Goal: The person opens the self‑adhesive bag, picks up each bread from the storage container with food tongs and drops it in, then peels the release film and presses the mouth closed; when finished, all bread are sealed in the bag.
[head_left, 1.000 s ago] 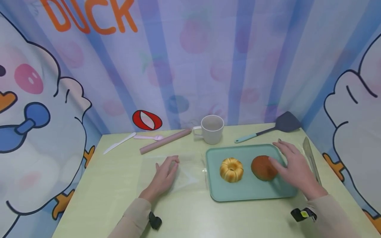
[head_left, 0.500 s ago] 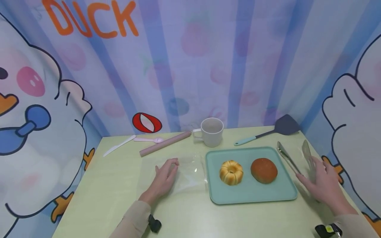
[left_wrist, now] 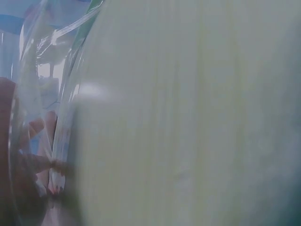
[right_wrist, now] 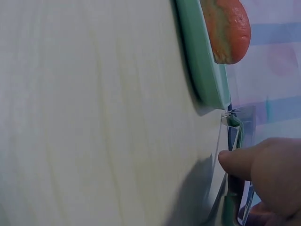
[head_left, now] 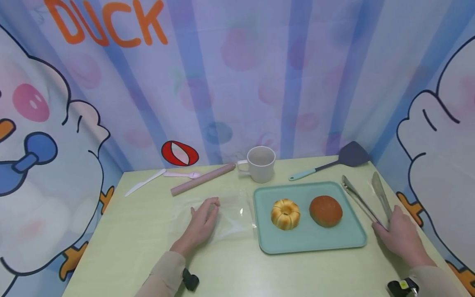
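Metal tongs (head_left: 380, 193), one pair, to the right of my green tray (head_left: 308, 244): arms spread, tips pointing to the far side, long axis running from near right to far and slightly left; left arm angled at the tray's far right corner. My right hand (head_left: 402, 239) grips their near end, thumb on one arm. My left hand (head_left: 198, 225), well apart from it, rests at a clear plastic bag (head_left: 234, 216), left of the tray; whether its fingers pinch the film I cannot tell. On the tray: ring-shaped golden bread (head_left: 285, 223), left; round brown bun (head_left: 326, 211), right. Far side, left to right: mauve rod (head_left: 203, 180), pale mug (head_left: 261, 166), dark-bladed spatula (head_left: 352, 155).
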Action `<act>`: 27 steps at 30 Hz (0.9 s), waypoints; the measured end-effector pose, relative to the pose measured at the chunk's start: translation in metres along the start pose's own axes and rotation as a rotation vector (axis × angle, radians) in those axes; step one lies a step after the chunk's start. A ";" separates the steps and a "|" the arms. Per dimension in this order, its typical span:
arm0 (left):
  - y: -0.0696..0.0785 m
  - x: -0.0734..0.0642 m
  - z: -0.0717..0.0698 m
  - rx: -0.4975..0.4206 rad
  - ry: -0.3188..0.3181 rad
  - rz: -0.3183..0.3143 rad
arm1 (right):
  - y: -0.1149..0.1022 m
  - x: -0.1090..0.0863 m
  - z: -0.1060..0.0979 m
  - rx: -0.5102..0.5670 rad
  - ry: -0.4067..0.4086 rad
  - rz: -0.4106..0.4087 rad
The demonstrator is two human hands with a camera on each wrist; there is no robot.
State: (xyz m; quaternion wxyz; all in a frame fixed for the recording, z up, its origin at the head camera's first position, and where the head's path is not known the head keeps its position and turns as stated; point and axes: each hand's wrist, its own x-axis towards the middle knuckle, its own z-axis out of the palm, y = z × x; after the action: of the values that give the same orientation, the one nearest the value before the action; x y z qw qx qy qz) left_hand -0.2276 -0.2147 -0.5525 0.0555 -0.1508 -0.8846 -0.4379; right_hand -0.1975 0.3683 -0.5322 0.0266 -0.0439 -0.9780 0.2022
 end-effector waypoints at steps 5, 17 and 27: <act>-0.001 0.000 0.001 0.000 -0.007 -0.014 | 0.000 0.000 -0.002 0.026 -0.043 0.001; 0.002 -0.004 0.000 0.010 0.007 -0.019 | 0.004 0.003 -0.010 0.097 -0.007 -0.144; 0.001 -0.002 0.001 0.008 0.019 0.003 | -0.003 -0.005 -0.020 0.138 0.082 -0.152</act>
State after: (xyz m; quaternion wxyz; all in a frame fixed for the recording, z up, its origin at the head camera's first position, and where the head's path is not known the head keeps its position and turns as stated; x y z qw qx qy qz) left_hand -0.2258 -0.2138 -0.5531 0.0651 -0.1478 -0.8855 -0.4357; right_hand -0.1916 0.3731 -0.5134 0.0848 0.0242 -0.9604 0.2642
